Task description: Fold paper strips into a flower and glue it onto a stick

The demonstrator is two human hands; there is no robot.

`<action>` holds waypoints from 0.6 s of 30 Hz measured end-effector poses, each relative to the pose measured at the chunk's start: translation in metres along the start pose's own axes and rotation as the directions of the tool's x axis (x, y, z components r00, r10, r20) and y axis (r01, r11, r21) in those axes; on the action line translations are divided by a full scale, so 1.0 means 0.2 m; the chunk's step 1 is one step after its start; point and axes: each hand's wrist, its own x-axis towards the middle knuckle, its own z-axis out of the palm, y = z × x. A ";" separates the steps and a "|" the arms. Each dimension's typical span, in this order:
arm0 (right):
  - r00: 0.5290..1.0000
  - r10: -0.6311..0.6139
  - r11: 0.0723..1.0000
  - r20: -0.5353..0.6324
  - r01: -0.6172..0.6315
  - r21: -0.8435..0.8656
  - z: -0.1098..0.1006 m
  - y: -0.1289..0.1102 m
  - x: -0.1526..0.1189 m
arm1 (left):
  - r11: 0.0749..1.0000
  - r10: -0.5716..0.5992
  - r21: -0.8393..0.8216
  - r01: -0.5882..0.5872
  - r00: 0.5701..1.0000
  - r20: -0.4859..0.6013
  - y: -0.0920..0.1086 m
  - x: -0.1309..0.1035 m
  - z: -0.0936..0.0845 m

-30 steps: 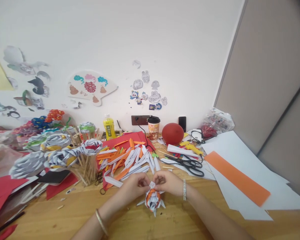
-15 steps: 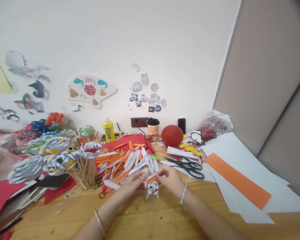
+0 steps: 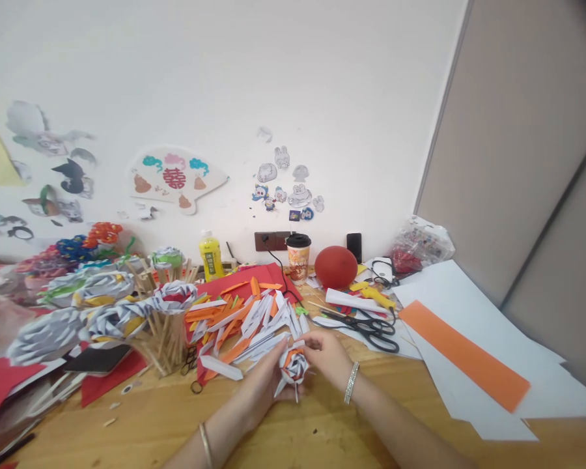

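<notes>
A small folded-paper flower [image 3: 293, 365], white with orange strips, is held between my hands above the wooden table. My left hand [image 3: 268, 378] wraps round its left side and underside, thumb along the edge. The fingers of my right hand [image 3: 322, 352] pinch the paper at its upper right edge. White points of paper stick out below the flower. Just beyond my hands, folded orange and white paper strips [image 3: 244, 319] lie in a loose pile, partly on red paper [image 3: 268, 277].
Left stand paper flowers [image 3: 120, 318] on wooden sticks. Behind are a yellow bottle [image 3: 211, 256], a lidded cup [image 3: 299, 259] and a red balloon [image 3: 336, 267]. Black scissors [image 3: 371, 329] lie to the right, near white sheets [image 3: 449, 384] and an orange strip [image 3: 463, 355].
The paper flower has turned and shifted slightly down and left. My left hand has moved lower and now reaches under it; my right hand still pinches its edge.
</notes>
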 end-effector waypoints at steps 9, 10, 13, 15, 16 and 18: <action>0.983 0.131 0.991 0.132 -0.125 -0.052 0.00 0.04 0.02 | 1.000 0.006 -0.001 -0.006 0.998 -0.070 -0.04 0.04 -0.02; 0.985 0.118 0.991 0.123 -0.110 -0.071 0.00 0.03 0.01 | 1.000 0.003 0.010 -0.002 0.998 -0.062 -0.04 0.05 -0.02; 1.000 -0.010 0.979 0.022 0.014 -0.202 0.01 0.00 -0.01 | 1.000 -0.003 0.031 0.004 1.000 -0.023 -0.04 0.04 -0.02; 0.993 -0.118 0.939 -0.022 0.104 -0.327 0.01 -0.03 -0.03 | 0.999 -0.018 0.046 0.019 0.999 -0.028 -0.03 0.03 -0.01; 0.987 -0.161 0.917 -0.026 0.139 -0.375 0.02 -0.04 -0.04 | 0.999 -0.021 0.044 0.023 0.998 -0.056 -0.02 0.03 0.00; 0.976 -0.218 0.891 -0.006 0.197 -0.410 0.02 -0.07 -0.05 | 1.000 0.003 0.018 -0.001 0.991 -0.132 -0.02 0.03 0.00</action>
